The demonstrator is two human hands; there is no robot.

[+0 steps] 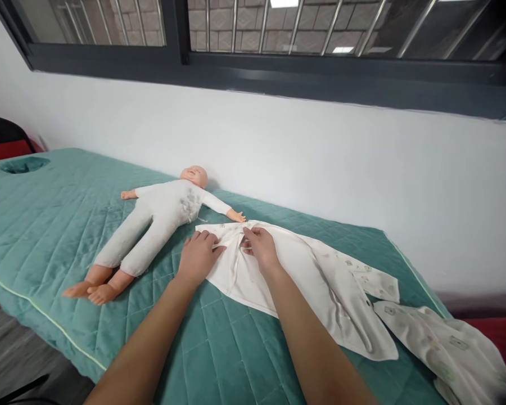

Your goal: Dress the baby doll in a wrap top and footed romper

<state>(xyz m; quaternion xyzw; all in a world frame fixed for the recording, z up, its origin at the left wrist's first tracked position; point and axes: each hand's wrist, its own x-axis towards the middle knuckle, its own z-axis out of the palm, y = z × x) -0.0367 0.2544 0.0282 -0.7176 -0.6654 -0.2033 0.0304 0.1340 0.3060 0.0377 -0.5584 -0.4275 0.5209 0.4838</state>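
Note:
A white baby garment (295, 264) with small printed figures lies spread on the green quilted bed, one sleeve stretching to the right. My left hand (200, 256) is closed on its left end, thumb and fingers pinching the cloth. Close by, my right hand (259, 244) pinches a gathered fold near the upper edge; a thin white strip, perhaps a tie, shows between the hands. Left of the garment a baby doll (162, 216) with a white cloth body lies on its back. The doll's hand touches or nearly touches the garment's upper edge.
The green quilted bed cover (84, 208) has a face hole (25, 165) at the far left. A second printed white cloth (451, 343) lies at the right. Behind the bed are a white wall (341, 163) and a dark-framed window (244, 73). A black and red chair (6, 138) stands far left.

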